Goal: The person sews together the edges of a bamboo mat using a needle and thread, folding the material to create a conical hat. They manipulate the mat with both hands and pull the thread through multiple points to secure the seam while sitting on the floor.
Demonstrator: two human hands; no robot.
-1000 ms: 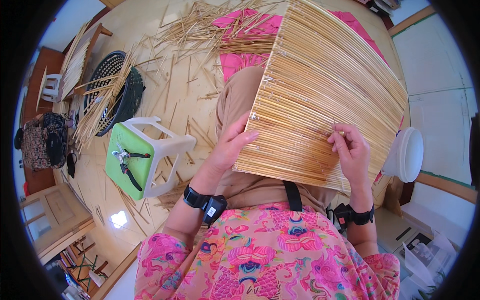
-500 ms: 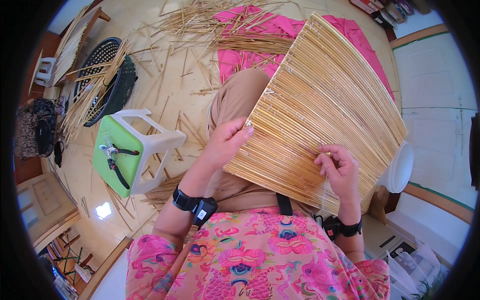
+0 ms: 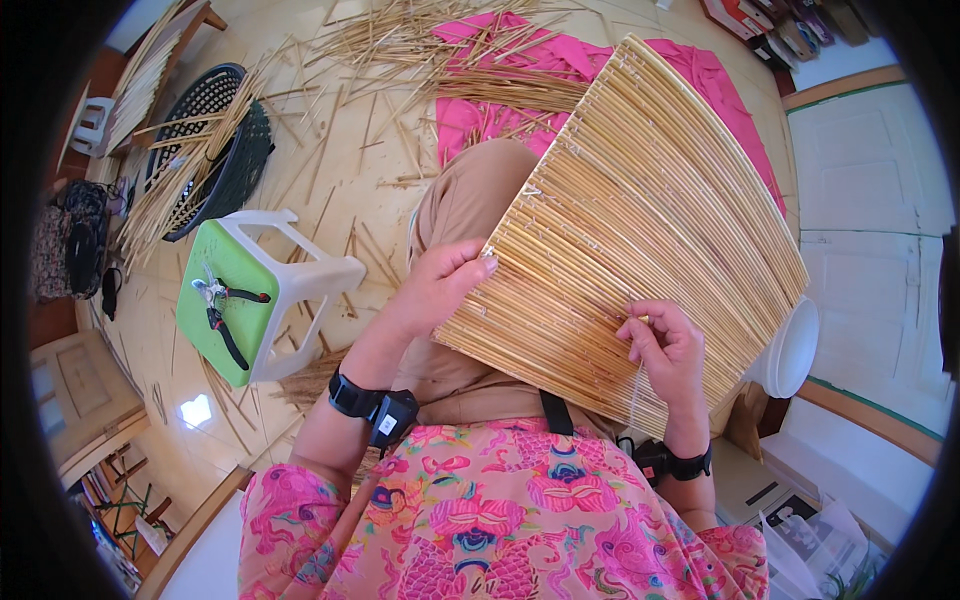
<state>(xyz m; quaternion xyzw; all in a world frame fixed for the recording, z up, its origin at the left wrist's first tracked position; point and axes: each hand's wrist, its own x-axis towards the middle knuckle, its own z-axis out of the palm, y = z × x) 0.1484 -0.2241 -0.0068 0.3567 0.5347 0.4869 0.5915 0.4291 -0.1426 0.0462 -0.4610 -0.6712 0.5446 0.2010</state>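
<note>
A large panel of thin straw-coloured sticks (image 3: 640,220), laid side by side and joined in rows, lies tilted across my lap. Its left edge is gripped by my left hand (image 3: 445,285), with the thumb on top and the other fingers hidden beneath. Above the panel's lower middle, my right hand (image 3: 665,340) is closed in a pinch. A thin pale thread (image 3: 635,390) hangs from those fingers over the sticks; whether they also hold a needle is too small to make out. White stitches show along the panel's left edge.
Left of me, a white stool with a green top (image 3: 215,335) bears pruning shears (image 3: 228,315). Behind it, a dark basket (image 3: 255,160) holds long sticks. Loose sticks (image 3: 390,40) and a pink cloth (image 3: 725,110) cover the floor ahead. A white bucket (image 3: 792,350) stands at right.
My right hand has shifted slightly left and down over the panel, still pinched. My left hand keeps its grip on the edge. The whole view has moved a little.
</note>
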